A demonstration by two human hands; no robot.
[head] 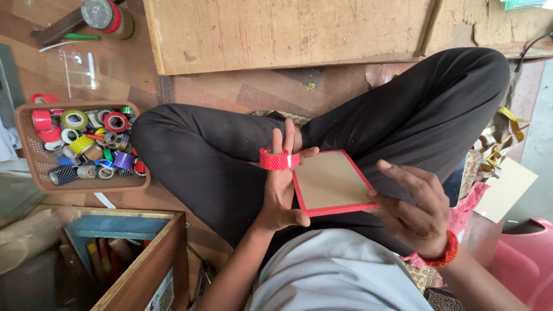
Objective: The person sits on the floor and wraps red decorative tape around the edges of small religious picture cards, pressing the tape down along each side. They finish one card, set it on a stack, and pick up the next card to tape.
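I sit cross-legged in black trousers. My left hand (282, 187) holds a brown cardboard rectangle (331, 179) by its left edge, thumb under the lower corner. The card is edged with red dotted tape. A roll of the same red dotted tape (278, 159) is threaded on the fingers of my left hand. My right hand (416, 207), with a red bracelet at the wrist, touches the card's right corner with its fingertips.
A brown plastic basket (34, 167) at left holds several coloured tape rolls (86, 144). A wooden box (141, 262) with tools stands at lower left. A low wooden board (288, 31) lies ahead. Pink plastic object (527, 265) and yellow measuring tape (510, 124) at right.
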